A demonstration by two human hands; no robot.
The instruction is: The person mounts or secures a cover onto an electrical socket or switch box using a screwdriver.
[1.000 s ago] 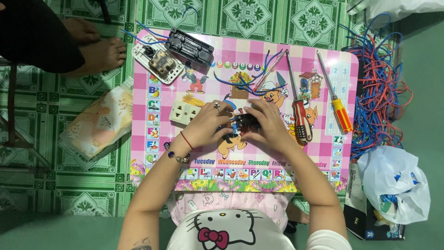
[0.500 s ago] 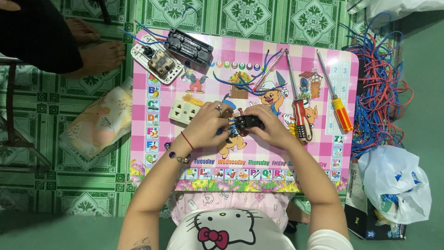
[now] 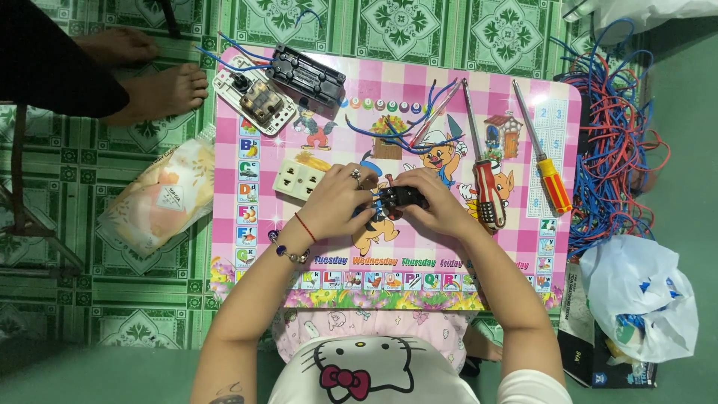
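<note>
Left hand (image 3: 340, 206) and right hand (image 3: 434, 203) both clasp a small black electrical part (image 3: 400, 198) between their fingertips, low over the pink table (image 3: 389, 138); blue wires trail off it. Cream socket (image 3: 298, 179) just left of the left hand; red-handled screwdriver (image 3: 486, 191) just right of the right hand, orange-handled screwdriver (image 3: 552, 183) farther right.

Worktop (image 3: 247, 247): pink-and-white check; cartoon animal pictures; multicoloured letter tiles along the edges
Small part (image 3: 400, 197) between both hands: black
Socket (image 3: 299, 179): cream
Large screwdriver (image 3: 488, 191): red-and-black handle
Slim screwdriver (image 3: 555, 185): orange-and-yellow handle
Wire heap (image 3: 613, 142): blue and red
Floor (image 3: 90, 299): green; white floral tile pattern
Bag (image 3: 643, 295): white; blue marks
Left wrist bands (image 3: 292, 243): red thread; blue beads
</note>
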